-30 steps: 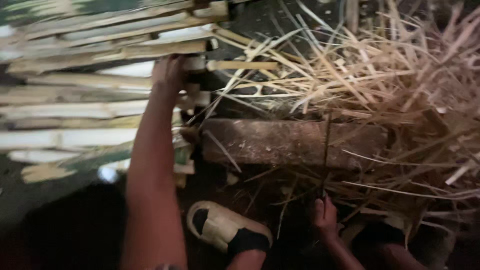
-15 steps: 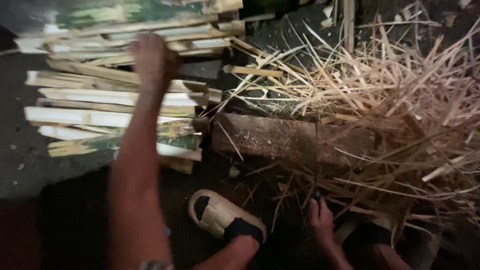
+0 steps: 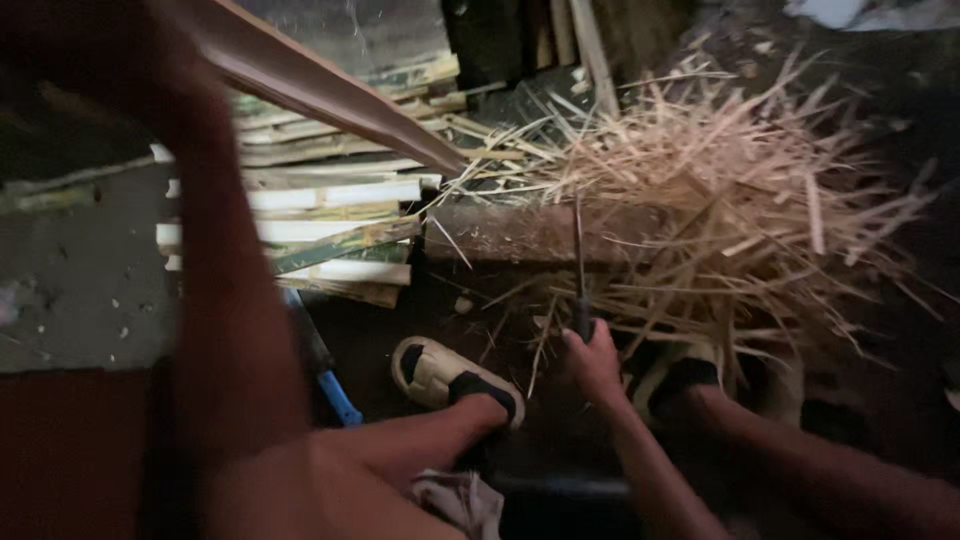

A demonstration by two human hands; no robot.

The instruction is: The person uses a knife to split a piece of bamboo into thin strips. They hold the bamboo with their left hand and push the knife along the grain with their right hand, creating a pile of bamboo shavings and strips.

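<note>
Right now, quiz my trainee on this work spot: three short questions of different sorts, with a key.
1. True or false: the right hand grips a thin dark blade that stands upright against the wooden block.
2. Which lies to the right of the block? A) a coil of rope B) a heap of thin pale slivers C) a bucket
3. Fill in: the raised left arm lifts a long bamboo ___ off the stack of split pieces.

Key
1. True; the blade rises from the fist to the block.
2. B; the heap of slivers spreads there.
3. Strip; the strip slants across the top of the view, and the left hand itself is out of view.
</note>
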